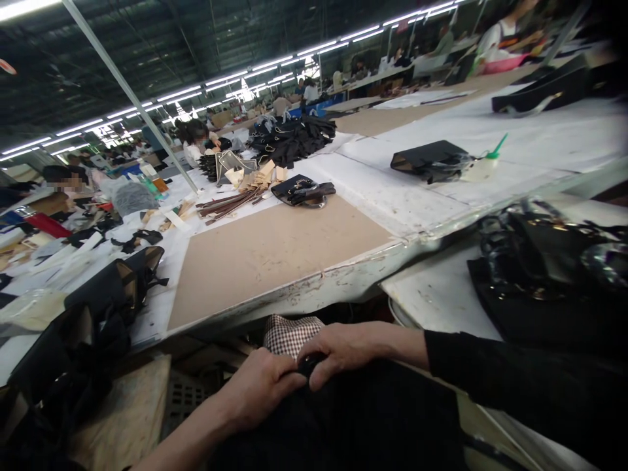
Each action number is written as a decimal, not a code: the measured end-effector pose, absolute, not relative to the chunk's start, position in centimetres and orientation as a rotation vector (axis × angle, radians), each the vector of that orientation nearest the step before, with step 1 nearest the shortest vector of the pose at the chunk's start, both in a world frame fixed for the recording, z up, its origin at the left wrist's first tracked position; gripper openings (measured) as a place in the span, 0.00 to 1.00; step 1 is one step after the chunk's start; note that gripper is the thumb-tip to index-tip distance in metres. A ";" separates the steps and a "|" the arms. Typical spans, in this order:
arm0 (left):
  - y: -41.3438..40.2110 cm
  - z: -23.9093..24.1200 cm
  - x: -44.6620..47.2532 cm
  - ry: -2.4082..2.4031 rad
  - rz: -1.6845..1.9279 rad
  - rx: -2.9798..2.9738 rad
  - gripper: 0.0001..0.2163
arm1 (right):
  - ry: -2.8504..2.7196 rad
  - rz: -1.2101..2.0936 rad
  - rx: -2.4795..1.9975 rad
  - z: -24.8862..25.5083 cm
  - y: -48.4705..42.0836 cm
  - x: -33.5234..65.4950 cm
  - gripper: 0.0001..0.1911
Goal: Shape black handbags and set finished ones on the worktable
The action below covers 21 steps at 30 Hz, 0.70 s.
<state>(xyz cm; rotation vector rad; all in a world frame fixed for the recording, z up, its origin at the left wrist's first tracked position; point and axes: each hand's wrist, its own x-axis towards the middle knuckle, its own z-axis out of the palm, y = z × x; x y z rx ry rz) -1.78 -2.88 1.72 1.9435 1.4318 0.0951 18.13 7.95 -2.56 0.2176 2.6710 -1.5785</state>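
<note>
Low in front of my body, both hands meet at a small dark, shiny piece [309, 364], mostly covered by my fingers, so its kind is hard to make out. My left hand [258, 384] pinches it from the left with thumb and fingers closed. From the right, my right hand [338, 353] curls over its top, thumb underneath. Just behind the hands shows a brown-and-white checkered cloth [287, 335]. Dark material [333, 418] lies below them across my lap. On the table beyond, a black handbag [297, 190] rests at the brown board's far edge.
A brown board [275, 252] covers the near table. Black bags [105, 288] line the left side, and more bags [534, 268] sit on a right-hand surface. Leather strips [235, 204], a dark pile [294, 140] and a cup with a green stick [493, 157] stand further off. Other people work beyond.
</note>
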 end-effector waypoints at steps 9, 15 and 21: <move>-3.8 4.7 -3.3 1.509 -0.004 1.857 0.13 | 2.724 -1.503 0.242 -2.7 7.3 18.0 0.09; -8.3 5.8 -5.0 1.507 0.149 1.516 0.17 | 2.695 -1.514 0.342 -2.6 7.0 19.7 0.09; -11.6 3.8 -4.0 1.724 0.404 1.416 0.21 | 2.688 -1.548 0.433 -3.0 6.6 20.2 0.13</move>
